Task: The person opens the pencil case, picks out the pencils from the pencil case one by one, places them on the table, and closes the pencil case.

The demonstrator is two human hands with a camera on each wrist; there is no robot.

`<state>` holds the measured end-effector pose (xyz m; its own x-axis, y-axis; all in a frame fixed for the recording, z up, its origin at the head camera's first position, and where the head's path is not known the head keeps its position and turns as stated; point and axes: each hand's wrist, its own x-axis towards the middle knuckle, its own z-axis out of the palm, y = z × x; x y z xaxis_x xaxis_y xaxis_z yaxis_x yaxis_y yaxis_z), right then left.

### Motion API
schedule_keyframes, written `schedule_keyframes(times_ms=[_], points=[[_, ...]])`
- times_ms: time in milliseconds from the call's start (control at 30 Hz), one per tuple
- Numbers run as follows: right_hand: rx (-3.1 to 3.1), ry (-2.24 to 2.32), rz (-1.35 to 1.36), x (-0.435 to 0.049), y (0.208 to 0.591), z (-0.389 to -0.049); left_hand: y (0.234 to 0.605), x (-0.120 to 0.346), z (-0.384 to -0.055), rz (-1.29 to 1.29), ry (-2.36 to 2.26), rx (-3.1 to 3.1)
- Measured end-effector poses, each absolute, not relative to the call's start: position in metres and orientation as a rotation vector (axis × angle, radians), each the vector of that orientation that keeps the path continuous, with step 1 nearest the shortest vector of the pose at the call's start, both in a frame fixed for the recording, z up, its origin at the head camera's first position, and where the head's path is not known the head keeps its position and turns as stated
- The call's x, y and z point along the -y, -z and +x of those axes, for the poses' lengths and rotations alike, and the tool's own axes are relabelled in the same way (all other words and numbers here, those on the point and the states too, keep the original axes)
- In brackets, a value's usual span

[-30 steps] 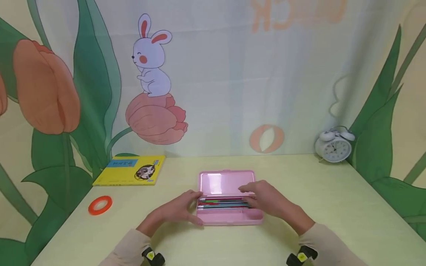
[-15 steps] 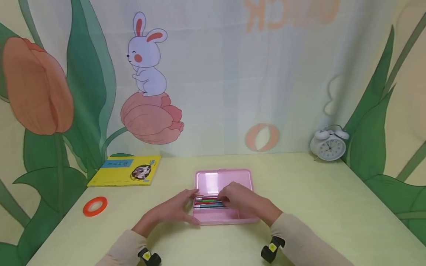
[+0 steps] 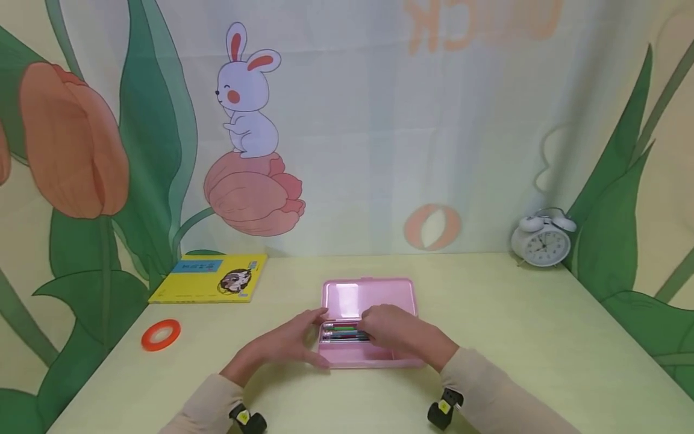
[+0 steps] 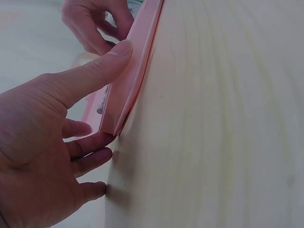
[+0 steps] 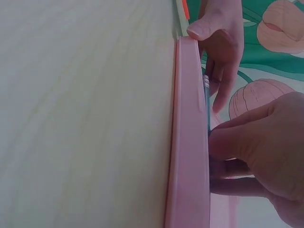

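A pink pencil case (image 3: 387,292) lies on the table with its lid raised toward the back. Several pencils (image 3: 340,333) are in its rear compartment, eraser ends to the left. My left hand (image 3: 287,342) holds the case's left end, its thumb along the front wall and its fingers around the end in the left wrist view. Inside the case, my right hand (image 3: 398,331) has thumb and fingers curled around the pencils' right part. A teal pencil (image 5: 207,102) runs to those fingertips in the right wrist view; the hand hides the pencils' other ends.
A yellow book (image 3: 208,280) lies at the back left of the table (image 3: 477,301). In front of it is an orange tape ring (image 3: 161,335). A white alarm clock (image 3: 544,241) stands at the back right, near the printed curtain (image 3: 347,150).
My right hand has moved left from the case's right end and its fingers have closed on the pencils. The left hand has stayed at the left end.
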<state>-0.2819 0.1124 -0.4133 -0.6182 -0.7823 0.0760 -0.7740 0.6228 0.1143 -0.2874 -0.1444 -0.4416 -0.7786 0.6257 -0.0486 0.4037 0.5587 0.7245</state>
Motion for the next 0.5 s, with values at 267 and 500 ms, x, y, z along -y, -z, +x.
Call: schedule_keyframes(times_ms=[267,500], points=[[2.69,0.239,1.287,-0.111,0.412,-0.277,0.441,0.144,-0.287,0.843,-1.069,-2.482],[2.718,0.011,1.27,-0.128,0.406,-0.277,0.44,0.141,-0.287,0.83,-1.053,-2.489]])
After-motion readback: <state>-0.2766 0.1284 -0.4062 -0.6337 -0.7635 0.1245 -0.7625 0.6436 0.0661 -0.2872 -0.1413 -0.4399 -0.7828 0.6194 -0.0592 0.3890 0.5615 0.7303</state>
